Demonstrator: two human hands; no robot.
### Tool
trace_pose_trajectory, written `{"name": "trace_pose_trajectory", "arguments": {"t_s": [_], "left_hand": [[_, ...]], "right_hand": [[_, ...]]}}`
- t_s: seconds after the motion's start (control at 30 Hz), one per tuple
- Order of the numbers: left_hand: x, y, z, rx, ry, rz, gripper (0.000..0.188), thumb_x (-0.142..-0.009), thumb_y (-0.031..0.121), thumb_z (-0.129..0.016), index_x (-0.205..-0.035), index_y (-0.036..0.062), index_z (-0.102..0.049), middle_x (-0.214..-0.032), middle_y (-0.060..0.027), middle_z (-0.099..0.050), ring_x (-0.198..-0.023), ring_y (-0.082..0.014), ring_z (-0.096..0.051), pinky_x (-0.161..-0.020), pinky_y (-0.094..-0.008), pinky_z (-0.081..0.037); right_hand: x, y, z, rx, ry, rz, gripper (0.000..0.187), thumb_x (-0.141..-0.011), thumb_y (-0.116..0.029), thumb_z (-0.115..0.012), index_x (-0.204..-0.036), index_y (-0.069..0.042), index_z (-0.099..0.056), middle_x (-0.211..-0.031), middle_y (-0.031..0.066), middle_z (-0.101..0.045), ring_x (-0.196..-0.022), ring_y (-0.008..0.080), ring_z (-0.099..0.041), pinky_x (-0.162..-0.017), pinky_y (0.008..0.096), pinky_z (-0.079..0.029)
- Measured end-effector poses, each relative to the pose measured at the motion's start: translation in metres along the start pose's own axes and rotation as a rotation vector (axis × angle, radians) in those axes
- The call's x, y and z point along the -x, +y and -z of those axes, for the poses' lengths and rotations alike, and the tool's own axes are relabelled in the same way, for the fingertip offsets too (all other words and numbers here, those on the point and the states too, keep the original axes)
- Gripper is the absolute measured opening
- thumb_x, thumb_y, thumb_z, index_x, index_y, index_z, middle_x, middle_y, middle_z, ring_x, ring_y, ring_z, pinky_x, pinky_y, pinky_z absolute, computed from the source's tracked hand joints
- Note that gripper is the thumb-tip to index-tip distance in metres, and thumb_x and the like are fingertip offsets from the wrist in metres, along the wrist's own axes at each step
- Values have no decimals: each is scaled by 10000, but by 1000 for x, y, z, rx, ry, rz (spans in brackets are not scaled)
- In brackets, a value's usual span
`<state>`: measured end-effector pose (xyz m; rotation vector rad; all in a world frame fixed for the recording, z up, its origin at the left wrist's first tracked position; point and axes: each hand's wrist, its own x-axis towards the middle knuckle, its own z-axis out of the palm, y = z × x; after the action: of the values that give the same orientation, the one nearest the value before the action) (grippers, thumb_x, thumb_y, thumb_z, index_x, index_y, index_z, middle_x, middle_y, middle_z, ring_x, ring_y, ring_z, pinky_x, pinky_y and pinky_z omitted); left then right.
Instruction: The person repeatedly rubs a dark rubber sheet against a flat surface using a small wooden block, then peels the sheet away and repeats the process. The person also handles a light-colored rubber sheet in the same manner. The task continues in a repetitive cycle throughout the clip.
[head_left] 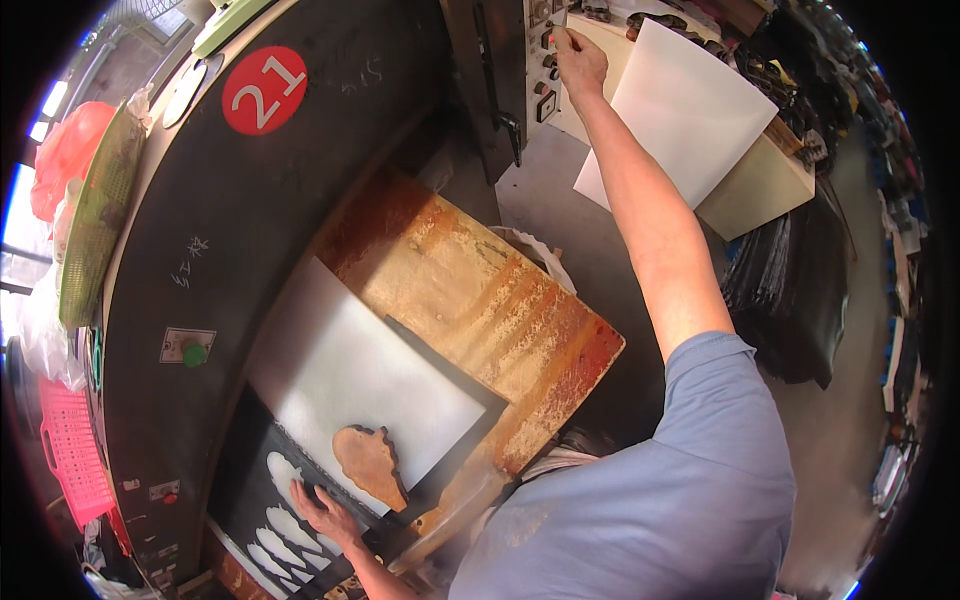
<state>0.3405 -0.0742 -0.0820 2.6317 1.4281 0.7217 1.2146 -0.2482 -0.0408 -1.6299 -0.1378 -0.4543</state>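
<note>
My left hand point(325, 516) lies low on the left with fingers spread, its fingertips touching the black sheet point(235, 470) beside a row of white cut-out shapes point(285, 540). Just right of it, a brown shape-cutting die point(368, 462) with a dark edge rests on a white sheet point(365, 370). My right arm reaches far forward to the control panel point(540, 75) of the press. There my right hand point(583, 65) has its fingers curled and pinched at a control knob near the top; the fingers partly hide it.
The dark press body point(235, 170) with a red round sticker rises over the worn cutting board point(470, 280). A white sheet stack point(690, 110) stands far right, with black sheets point(790, 290) hanging below. Green and pink baskets point(75, 450) stand at left.
</note>
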Motion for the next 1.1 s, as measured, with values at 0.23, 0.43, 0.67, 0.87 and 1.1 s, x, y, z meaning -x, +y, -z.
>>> {"name": "trace_pose_trajectory", "arguments": {"t_s": [0.23,0.43,0.67,0.87,1.1], "left_hand": [[1,1,2,-3,-4,3,417,-1081,81,-596,-1478,-34,-537,-1551,-245,-542,-1431,-411,-526,-1205,-472,-424],[-1,9,4,16,2,42,407,-1086,102,-602,-1462,-46,-554,-1535,-248,-559,-1427,-407,-532,-1206,-475,-422],[-2,9,0,54,23,160,420,-1050,100,-653,-1438,-51,-597,-1517,-257,-580,-1428,-407,-539,-1218,-463,-402],[-7,22,7,12,66,113,414,-1004,66,-694,-1402,-22,-620,-1481,-204,-624,-1412,-384,-560,-1182,-446,-453],[-11,29,11,21,89,103,436,-978,70,-721,-1398,6,-619,-1467,-191,-632,-1398,-406,-562,-1177,-467,-458]], "right_hand": [[-9,-28,-9,105,-88,33,513,-962,-505,-742,-1233,-73,-801,-925,53,-798,-845,151,-731,-811,309,-555],[-38,-5,-19,180,-71,83,454,-916,-474,-704,-1110,-81,-825,-996,151,-816,-974,335,-775,-904,406,-580],[-128,84,-27,530,-227,319,525,-997,-553,-635,-1217,-109,-810,-1141,124,-814,-1093,302,-756,-975,410,-546],[-160,85,-17,642,-173,149,682,-911,-705,-591,-1333,-198,-767,-1349,131,-745,-1296,350,-667,-1115,421,-487],[-185,97,-20,540,-267,296,635,-961,-575,-605,-1281,-52,-771,-1286,140,-772,-1209,323,-704,-1049,401,-525]]}}
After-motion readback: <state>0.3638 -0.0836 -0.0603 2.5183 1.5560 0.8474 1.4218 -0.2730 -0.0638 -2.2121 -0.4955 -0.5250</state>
